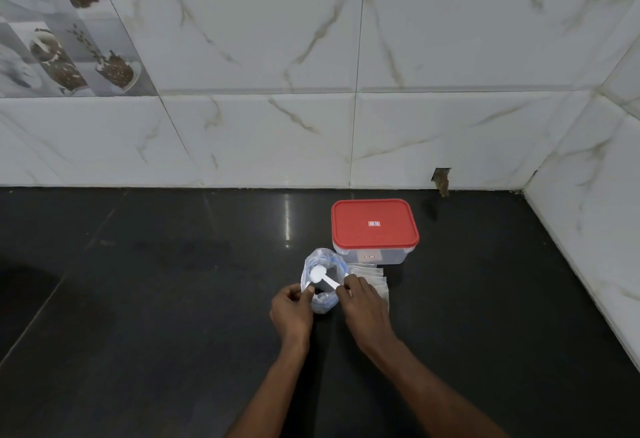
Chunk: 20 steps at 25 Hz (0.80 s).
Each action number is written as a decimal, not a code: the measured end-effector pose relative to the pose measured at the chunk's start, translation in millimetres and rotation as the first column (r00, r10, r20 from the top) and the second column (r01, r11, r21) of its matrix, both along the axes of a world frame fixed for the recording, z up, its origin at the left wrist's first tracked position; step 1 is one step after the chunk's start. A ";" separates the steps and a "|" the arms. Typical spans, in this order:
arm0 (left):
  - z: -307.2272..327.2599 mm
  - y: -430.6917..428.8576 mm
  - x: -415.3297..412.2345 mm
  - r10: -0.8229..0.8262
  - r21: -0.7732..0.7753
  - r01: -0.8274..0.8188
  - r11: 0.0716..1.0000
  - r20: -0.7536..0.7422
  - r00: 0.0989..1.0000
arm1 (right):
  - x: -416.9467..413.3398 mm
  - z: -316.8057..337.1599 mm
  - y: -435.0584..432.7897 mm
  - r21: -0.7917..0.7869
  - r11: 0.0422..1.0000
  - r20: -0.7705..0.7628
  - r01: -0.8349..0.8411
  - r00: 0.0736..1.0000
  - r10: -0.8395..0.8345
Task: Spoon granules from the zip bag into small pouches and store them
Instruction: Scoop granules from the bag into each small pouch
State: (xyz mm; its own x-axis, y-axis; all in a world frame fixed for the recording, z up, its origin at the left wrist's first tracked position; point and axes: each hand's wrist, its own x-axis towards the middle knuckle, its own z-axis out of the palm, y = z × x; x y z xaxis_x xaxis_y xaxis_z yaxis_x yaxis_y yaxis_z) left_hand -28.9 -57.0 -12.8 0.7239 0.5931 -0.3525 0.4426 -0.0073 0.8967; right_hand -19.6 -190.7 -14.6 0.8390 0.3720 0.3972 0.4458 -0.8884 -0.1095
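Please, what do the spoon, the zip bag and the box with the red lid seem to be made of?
The spoon looks like white plastic, opaque and matte. The zip bag seems thin clear plastic film: it crumples, and a blue strip runs at its mouth. The box looks like rigid clear plastic; its lid seems red plastic, smooth, with a faint sheen.

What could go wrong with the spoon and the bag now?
The floppy zip bag is steadied only by the left hand at its rim, so it might slump and spill. The right hand pinches the white spoon by its handle end; it could tilt and spill before reaching the pouches beside the bag.
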 end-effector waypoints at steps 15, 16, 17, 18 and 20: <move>4.6 -1.2 -0.9 0.006 0.025 -0.005 1.000 -0.013 1.000 | -6.2 9.1 -14.2 0.618 0.714 -0.354 0.329 0.928 -0.121; 4.9 -1.5 -1.2 0.002 0.026 -0.001 1.000 -0.012 1.000 | -7.4 12.3 -13.7 0.634 0.695 -0.365 0.340 0.923 -0.118; 5.3 -1.8 -1.7 -0.001 0.024 0.001 1.000 -0.008 1.000 | -8.5 15.5 -12.8 0.646 0.680 -0.374 0.346 0.920 -0.114; 6.9 -2.2 -2.2 -0.004 0.022 0.004 1.000 -0.006 1.000 | -8.5 19.1 -12.9 0.670 0.651 -0.382 0.357 0.918 -0.110; 9.6 -2.1 -2.8 -0.010 0.028 0.010 1.000 0.000 1.000 | -6.1 28.7 -21.4 0.747 0.495 -0.451 0.445 0.885 -0.114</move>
